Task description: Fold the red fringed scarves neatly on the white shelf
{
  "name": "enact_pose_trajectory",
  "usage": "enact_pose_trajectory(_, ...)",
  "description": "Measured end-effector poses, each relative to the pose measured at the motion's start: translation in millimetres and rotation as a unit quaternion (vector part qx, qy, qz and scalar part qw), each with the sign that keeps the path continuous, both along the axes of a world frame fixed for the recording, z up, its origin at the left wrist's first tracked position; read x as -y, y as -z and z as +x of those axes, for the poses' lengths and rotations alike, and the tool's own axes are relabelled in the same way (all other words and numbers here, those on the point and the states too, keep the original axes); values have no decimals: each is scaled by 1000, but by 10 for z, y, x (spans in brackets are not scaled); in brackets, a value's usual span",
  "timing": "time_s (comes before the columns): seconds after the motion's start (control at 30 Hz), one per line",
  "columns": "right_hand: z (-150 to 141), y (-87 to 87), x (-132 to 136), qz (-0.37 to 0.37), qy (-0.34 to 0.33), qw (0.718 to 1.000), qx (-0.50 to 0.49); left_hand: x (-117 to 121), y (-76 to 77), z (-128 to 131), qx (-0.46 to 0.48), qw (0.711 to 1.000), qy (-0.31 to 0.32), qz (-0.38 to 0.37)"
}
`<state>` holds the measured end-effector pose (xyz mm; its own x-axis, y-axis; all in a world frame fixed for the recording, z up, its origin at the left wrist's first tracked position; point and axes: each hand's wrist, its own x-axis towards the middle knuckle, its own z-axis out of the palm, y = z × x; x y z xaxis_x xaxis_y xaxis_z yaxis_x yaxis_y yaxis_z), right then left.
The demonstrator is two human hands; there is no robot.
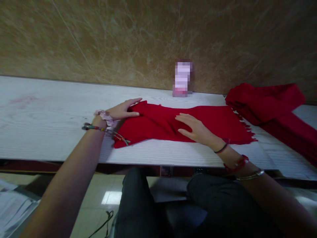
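Observation:
A long piece of red cloth [213,124], fringed along its right end, lies spread across the white table. At its left end rests my left hand [123,109], thumb and fingers apart, the fingertips on the cloth's upper left part. My right hand [194,129] lies over the middle of the cloth with fingers stretched out toward the left. Between the two hands the fabric shows soft wrinkles. Neither hand grips the cloth. The left end of the cloth is partly hidden by my left wrist and its bracelets.
More red fabric [267,102] is bunched at the right, hanging toward the front edge. A pixelated upright item [182,79] stands at the back against the brown marbled wall [123,43]. The white table [44,125] has a faint red stain at left. My legs are below its edge.

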<state>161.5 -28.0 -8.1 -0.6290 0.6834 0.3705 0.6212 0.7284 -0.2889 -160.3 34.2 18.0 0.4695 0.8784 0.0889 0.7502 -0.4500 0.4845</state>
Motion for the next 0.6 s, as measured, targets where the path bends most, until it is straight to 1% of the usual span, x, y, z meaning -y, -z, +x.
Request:
enact_pose_trajectory(0.1, -9, 18, 15, -1, -15, 999, 29, 25, -8, 13, -14, 999, 44, -14)
enact_pose_trajectory(0.2, -14, 54, -20, 6, -12, 999, 30, 60, -14, 77, -16, 998, 52, -19)
enact_pose_trajectory(0.4, -8, 67, -70, -20, 4, 999, -27, 97, -49, 154, -4, 999, 16, 33)
enact_pose_trajectory(0.5, -6, 67, -70, -30, 12, 999, -37, 137, -82, 185, 15, 996, -15, 87)
enact_pose_trajectory(0.6, -11, 83, -76, -32, 13, 999, -28, 210, -100, 298, 68, 985, -58, 146)
